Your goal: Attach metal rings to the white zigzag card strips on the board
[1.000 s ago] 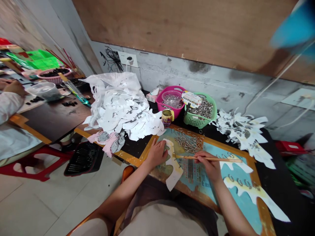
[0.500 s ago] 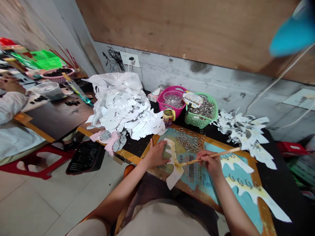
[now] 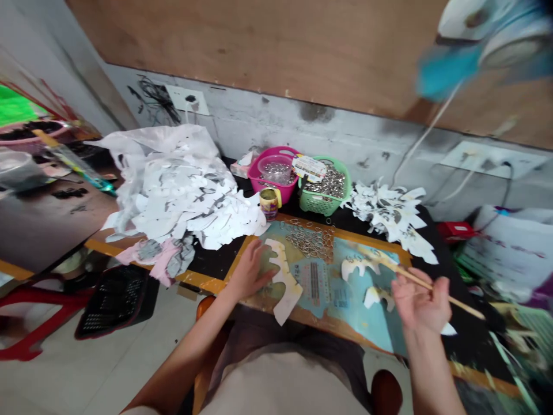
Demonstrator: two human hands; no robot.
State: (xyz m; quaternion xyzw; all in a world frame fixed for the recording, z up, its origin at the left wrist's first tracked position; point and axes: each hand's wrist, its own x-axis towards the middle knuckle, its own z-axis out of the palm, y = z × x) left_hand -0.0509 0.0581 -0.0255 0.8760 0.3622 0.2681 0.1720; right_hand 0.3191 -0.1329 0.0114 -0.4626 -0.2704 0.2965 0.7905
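My left hand [image 3: 250,271] lies flat with fingers spread at the left edge of a white toothed paper cutout [image 3: 285,276], which has yellowish patches along its spine. A thin wooden brush [image 3: 419,280] is in my right hand [image 3: 425,305], palm turned partly up. Its blurred tip points left, over white cutouts [image 3: 356,270] at the right of the blue, stained work sheet [image 3: 363,323]. Metal rings sit on the upper of these cutouts. Behind the work sheet's middle, many loose metal rings [image 3: 311,239] are spread out. A stained cup [image 3: 269,203] stands at the back.
Pink [image 3: 254,167] and green [image 3: 322,204] baskets of metal parts stand along the wall. A large heap of white cutouts [image 3: 181,196] fills the left, with a smaller pile [image 3: 389,210] at the right. A black crate [image 3: 116,302] sits on the floor.
My right hand has lifted the brush off the left cutout and swung right, its palm turning up. My left hand has stayed beside that cutout. The whole view has shifted to the right.
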